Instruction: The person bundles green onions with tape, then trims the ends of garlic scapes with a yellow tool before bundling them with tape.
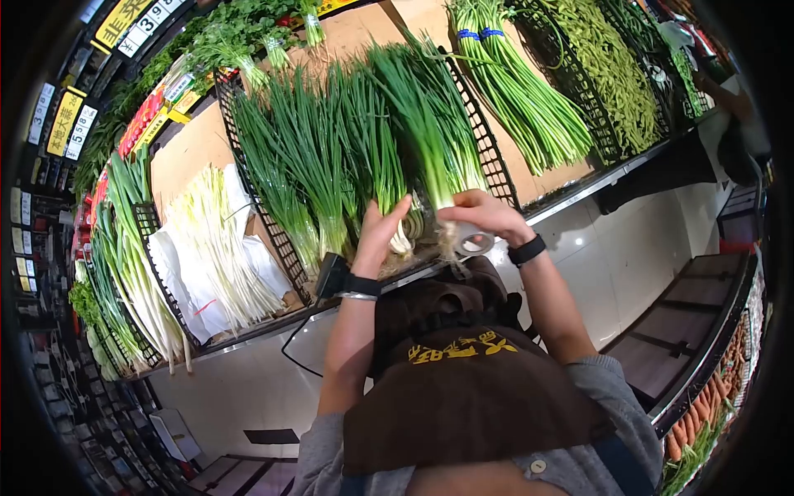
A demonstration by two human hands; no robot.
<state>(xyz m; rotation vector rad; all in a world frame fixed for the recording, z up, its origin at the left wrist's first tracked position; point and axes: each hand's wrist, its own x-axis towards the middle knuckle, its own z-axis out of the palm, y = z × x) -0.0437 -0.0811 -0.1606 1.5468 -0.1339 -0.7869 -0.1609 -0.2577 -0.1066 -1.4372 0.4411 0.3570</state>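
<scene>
Green bunch: long leaves, pale stem end and roots, lifted at the front of the black crate, toward its right side.
Your right hand: closed around the stem end of the Green bunch, just above the roots.
Your left hand: beside the Green bunch, against the white ends of the neighbouring greens, thumb raised; you can't tell from this view how firmly the fingers are closed, as they are partly hidden.
Tape roll: pale ring at your right hand, just below the fingers; how it is held is unclear.
Wrists: a black band on your right; on your left, a dark strap with a black device beside it.
Left of the crate: white-stemmed stalks lying on white paper, with cardboard behind.
Right of the crate: long green stems tied with blue bands, then green pods farther right.
Brown apron: yellow lettering across your front.
</scene>
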